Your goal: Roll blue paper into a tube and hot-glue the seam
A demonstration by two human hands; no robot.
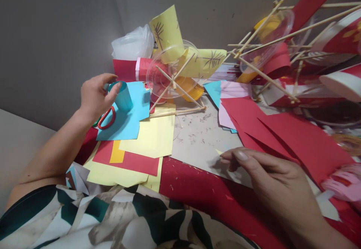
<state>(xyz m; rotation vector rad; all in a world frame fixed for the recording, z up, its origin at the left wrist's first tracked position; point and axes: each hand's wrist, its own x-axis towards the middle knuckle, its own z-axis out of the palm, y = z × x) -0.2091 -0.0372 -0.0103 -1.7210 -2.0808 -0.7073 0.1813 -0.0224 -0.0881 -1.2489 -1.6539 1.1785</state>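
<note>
My left hand [96, 97] is closed around a small rolled tube of blue paper [122, 95], held just above a flat blue sheet [131, 119]. Red-handled scissors [106, 118] lie under that hand on the blue sheet. My right hand [270, 181] reaches over the grey board [200, 136], thumb and forefinger pinched on a tiny yellow paper scrap [219, 151]. Yellow sheets [153, 136] and a red sheet [128, 159] lie stacked between the two hands.
Large red paper pieces [284, 136] spread at the right. Behind stand clear plastic cups pierced by wooden skewers [175, 78], yellow papers with drawn leaves [166, 31], a white plastic bag [132, 44] and red-and-white paper cups [342, 80]. A red table covering [197, 185] lies below.
</note>
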